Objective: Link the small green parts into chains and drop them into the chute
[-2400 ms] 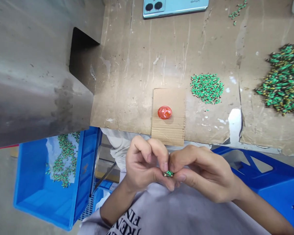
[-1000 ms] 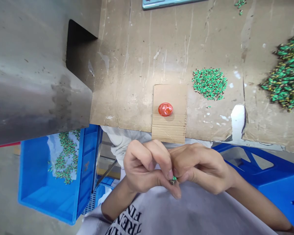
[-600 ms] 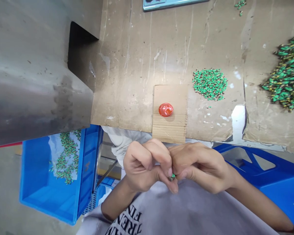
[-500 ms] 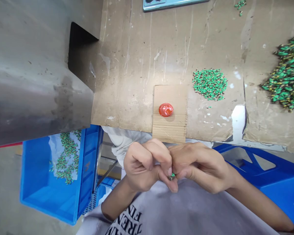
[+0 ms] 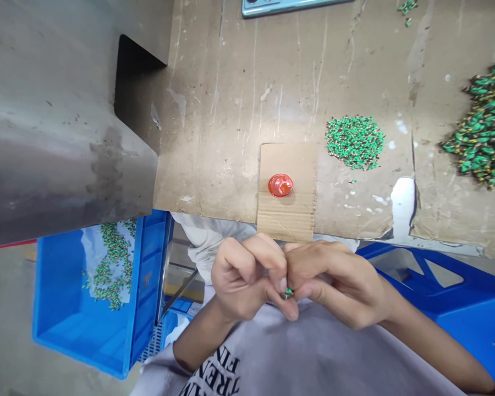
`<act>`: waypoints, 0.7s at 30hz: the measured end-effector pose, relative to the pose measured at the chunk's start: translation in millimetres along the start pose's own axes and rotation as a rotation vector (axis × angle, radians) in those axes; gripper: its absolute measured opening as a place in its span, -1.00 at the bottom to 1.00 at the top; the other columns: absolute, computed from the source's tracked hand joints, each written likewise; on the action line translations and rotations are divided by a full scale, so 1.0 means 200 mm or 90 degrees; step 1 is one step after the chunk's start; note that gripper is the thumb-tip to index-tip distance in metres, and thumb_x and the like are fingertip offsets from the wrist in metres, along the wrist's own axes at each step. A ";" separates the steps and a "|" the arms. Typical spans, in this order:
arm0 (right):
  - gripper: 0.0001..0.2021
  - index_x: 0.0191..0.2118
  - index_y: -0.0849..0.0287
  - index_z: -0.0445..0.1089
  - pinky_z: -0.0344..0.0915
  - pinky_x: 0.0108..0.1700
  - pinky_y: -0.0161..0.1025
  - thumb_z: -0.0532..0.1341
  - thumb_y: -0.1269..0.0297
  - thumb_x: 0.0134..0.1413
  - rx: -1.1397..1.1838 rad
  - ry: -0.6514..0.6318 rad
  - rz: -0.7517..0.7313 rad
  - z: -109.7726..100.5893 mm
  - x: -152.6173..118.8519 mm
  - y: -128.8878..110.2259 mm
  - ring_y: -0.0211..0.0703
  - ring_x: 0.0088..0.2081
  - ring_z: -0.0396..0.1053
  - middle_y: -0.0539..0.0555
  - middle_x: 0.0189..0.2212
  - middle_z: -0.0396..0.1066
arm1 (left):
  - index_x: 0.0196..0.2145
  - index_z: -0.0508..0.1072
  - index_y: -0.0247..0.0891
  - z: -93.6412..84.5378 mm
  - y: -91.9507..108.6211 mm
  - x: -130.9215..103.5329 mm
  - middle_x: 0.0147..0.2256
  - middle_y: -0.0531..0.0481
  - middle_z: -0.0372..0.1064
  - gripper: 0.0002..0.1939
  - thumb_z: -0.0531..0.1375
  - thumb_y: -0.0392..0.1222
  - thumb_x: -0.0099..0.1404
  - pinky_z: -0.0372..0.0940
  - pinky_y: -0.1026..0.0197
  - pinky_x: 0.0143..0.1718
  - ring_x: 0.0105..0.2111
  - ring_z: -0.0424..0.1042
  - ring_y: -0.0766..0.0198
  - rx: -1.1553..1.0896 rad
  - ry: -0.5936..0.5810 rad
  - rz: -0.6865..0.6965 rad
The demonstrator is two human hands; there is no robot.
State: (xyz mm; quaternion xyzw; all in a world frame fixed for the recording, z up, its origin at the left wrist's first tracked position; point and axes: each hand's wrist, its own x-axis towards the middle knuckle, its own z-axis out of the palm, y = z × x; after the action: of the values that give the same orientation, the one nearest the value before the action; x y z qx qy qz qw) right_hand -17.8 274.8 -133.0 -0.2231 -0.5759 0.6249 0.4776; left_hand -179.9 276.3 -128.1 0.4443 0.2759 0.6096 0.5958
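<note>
Close to my body, just off the table's front edge, both hands meet fingertip to fingertip. My left hand (image 5: 247,278) is closed, pinching a small green piece (image 5: 287,293) with a dark, shiny part between thumb and forefinger. My right hand (image 5: 338,280) is closed too, its thumb and curled forefinger pressed up against that piece. Whatever lies inside the right pinch is hidden. Beyond the hands, a small oval red dish (image 5: 280,185) with a glossy inside rests on a cardboard piece (image 5: 286,217).
A pile of tiny green pieces (image 5: 355,143) lies right of the dish; a larger green-and-gold heap (image 5: 487,126) is farther right. A phone (image 5: 297,5) is at the back. Left stand a metal housing (image 5: 58,121) and a blue crate (image 5: 82,335). A blue stool (image 5: 474,308) is at right.
The hands have barely moved; the fingertips shift slightly and a little more of the green piece shows. Everything on the table stays in place.
</note>
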 end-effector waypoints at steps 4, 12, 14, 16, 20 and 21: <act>-0.90 -0.05 0.11 0.44 0.33 -0.32 -0.33 0.20 0.25 0.58 0.038 0.001 0.052 0.00 0.00 -0.02 -0.27 -0.38 0.38 -0.03 -0.34 0.49 | -0.35 0.08 -0.13 0.02 0.01 0.00 -0.49 0.25 0.37 -0.37 0.56 -0.23 0.27 0.39 0.36 -0.38 -0.52 0.34 0.42 -0.039 0.031 -0.036; -0.86 -0.06 0.14 0.43 0.34 -0.34 -0.34 0.19 0.22 0.60 0.039 -0.005 0.076 0.00 0.00 -0.03 -0.26 -0.37 0.41 0.02 -0.33 0.52 | -0.33 0.08 -0.14 0.03 0.01 0.00 -0.46 0.25 0.41 -0.37 0.56 -0.28 0.26 0.42 0.41 -0.30 -0.48 0.37 0.44 -0.070 0.025 -0.034; -0.87 -0.06 0.14 0.43 0.35 -0.33 -0.34 0.20 0.23 0.59 0.037 -0.004 0.074 0.00 0.00 -0.03 -0.26 -0.37 0.42 0.02 -0.33 0.53 | -0.32 0.09 -0.14 0.02 0.02 0.00 -0.46 0.24 0.41 -0.40 0.54 -0.29 0.30 0.42 0.41 -0.30 -0.48 0.37 0.44 -0.067 0.021 -0.040; -0.88 -0.06 0.13 0.43 0.35 -0.33 -0.34 0.21 0.24 0.59 0.038 -0.003 0.071 0.00 0.00 -0.03 -0.27 -0.38 0.42 0.01 -0.33 0.53 | -0.33 0.09 -0.14 0.02 0.02 0.00 -0.46 0.23 0.39 -0.42 0.51 -0.26 0.33 0.41 0.39 -0.30 -0.48 0.36 0.43 -0.059 0.015 -0.048; -0.92 -0.03 0.11 0.41 0.32 -0.36 -0.37 0.19 0.28 0.59 0.033 -0.003 0.057 -0.01 0.00 -0.02 -0.30 -0.39 0.40 -0.03 -0.33 0.51 | -0.33 0.09 -0.15 0.00 0.00 0.00 -0.46 0.19 0.39 -0.47 0.46 -0.28 0.40 0.39 0.36 -0.29 -0.46 0.36 0.41 -0.012 0.006 -0.011; -0.93 -0.03 0.11 0.41 0.31 -0.36 -0.37 0.19 0.29 0.59 0.031 0.000 0.056 -0.01 0.00 -0.02 -0.31 -0.39 0.39 -0.03 -0.34 0.50 | -0.33 0.09 -0.15 -0.01 0.00 0.00 -0.46 0.18 0.39 -0.48 0.45 -0.28 0.41 0.38 0.35 -0.29 -0.46 0.36 0.40 0.003 0.006 0.006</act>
State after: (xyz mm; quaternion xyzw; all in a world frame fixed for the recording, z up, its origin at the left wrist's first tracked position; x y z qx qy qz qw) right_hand -15.3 275.5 -130.1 -0.2364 -0.5502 0.6591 0.4549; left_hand -181.0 277.0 -129.0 0.4439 0.2784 0.6139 0.5904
